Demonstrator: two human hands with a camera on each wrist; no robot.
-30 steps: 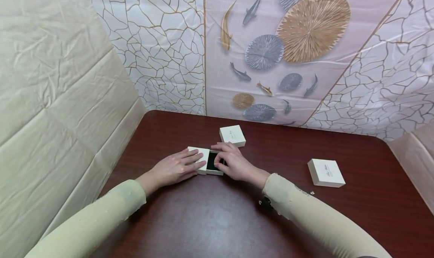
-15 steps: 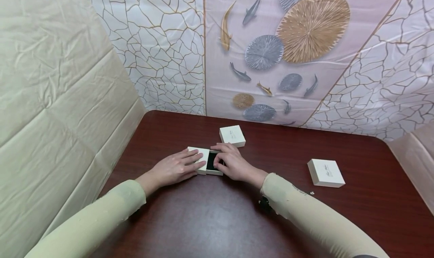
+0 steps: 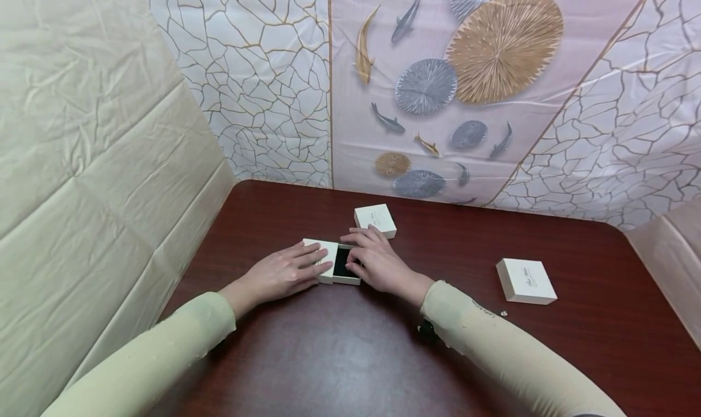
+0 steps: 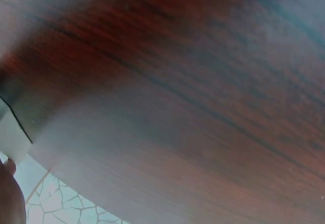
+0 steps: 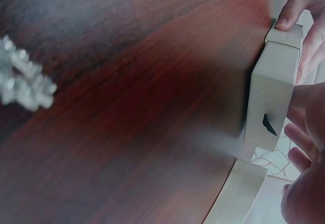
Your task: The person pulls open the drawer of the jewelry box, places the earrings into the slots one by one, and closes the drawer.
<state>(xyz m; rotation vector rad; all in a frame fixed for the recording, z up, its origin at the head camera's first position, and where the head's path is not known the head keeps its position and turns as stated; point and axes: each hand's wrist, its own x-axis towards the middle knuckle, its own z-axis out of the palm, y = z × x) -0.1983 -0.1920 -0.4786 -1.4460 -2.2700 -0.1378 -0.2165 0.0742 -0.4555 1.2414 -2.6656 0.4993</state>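
Note:
A small white drawer box [image 3: 330, 271] lies on the table with its tray [image 3: 346, 280] pulled partly out to the right, showing a black lining. My left hand [image 3: 282, 271] holds the box's sleeve, fingers across the top and thumb at the near side. Over the tray is my right hand [image 3: 380, 265], thumb and index finger bent together at the lining, other fingers stretched beyond. Whether they pinch anything is hidden. A black ribbon tab [image 5: 269, 125] shows on the tray's end in the right wrist view. The left wrist view shows mostly tabletop.
One closed white box [image 3: 375, 220] stands just behind the right fingers, another [image 3: 527, 280] at the right. A tiny shiny piece [image 3: 504, 313] lies by the right sleeve. Sparkling silver jewelry [image 5: 23, 76] appears blurred in the right wrist view. A patterned cloth [image 3: 427, 131] hangs behind the table.
The right hand's fingers have shifted slightly over the tray, the outer ones lifting a little. My left hand and the boxes stay in place.

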